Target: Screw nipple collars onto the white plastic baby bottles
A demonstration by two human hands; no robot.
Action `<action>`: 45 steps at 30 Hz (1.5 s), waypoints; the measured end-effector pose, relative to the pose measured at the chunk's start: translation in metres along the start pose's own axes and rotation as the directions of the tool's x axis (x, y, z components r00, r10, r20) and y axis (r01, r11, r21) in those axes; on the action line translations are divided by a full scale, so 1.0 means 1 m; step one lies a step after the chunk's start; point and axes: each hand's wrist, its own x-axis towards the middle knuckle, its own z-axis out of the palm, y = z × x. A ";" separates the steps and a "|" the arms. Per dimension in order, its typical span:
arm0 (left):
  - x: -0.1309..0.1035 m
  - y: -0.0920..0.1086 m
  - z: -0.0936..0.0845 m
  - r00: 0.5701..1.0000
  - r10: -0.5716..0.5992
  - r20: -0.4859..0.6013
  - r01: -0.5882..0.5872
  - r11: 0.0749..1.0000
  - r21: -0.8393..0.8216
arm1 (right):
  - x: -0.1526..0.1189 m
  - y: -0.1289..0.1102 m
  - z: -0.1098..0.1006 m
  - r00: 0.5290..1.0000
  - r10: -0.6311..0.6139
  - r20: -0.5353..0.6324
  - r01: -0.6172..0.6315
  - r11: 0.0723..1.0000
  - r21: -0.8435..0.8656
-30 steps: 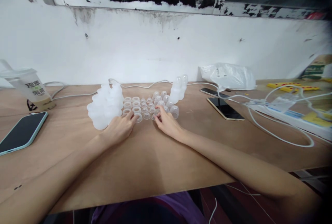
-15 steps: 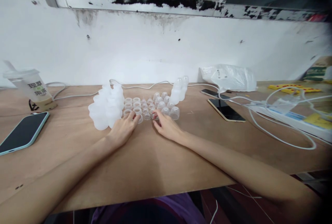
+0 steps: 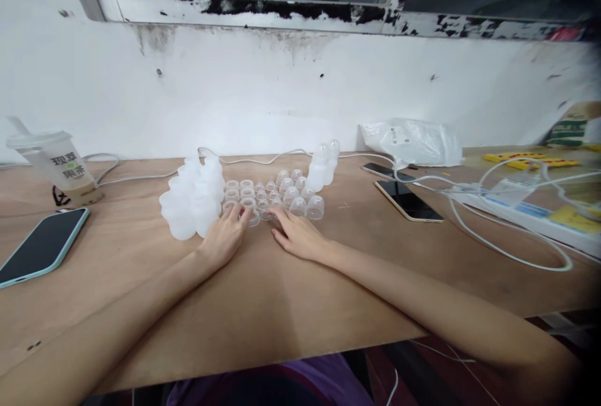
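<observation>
My left hand rests at the near end of the clear screw rings, its bent fingertips against the front ones and slightly apart. My right hand lies beside the small clear bottle nipples; its fingers reach over the front nipple, with the thumb held away. Clear dome caps stand in rows just beyond the right hand. Left of the rings is a cluster of translucent white bottles. A few bottles with domed tops stand together behind the caps. What lies under the fingertips is partly hidden.
At the left are a drink cup and a phone. On the right lie two more phones, a white plastic bag, looping white cables and a power strip. A wall stands behind the wooden table.
My right thumb has moved apart from the index finger, and the right hand has shifted slightly left. My left hand stays at the rings. The view has tilted slightly.
</observation>
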 end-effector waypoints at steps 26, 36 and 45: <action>-0.011 0.010 -0.011 0.942 0.183 -0.280 -0.219 0.970 -0.103 | 0.047 0.094 -0.094 0.818 0.204 -0.538 -0.348 0.920 -0.182; -0.011 0.029 -0.032 0.862 0.130 -0.490 -0.185 0.981 -0.065 | -0.020 -0.013 -0.052 0.886 -0.048 -0.461 0.229 0.910 0.346; -0.008 0.028 -0.013 0.955 0.239 -0.176 -0.265 0.954 -0.143 | -0.022 -0.023 -0.007 0.974 0.223 -0.029 -0.143 0.712 0.687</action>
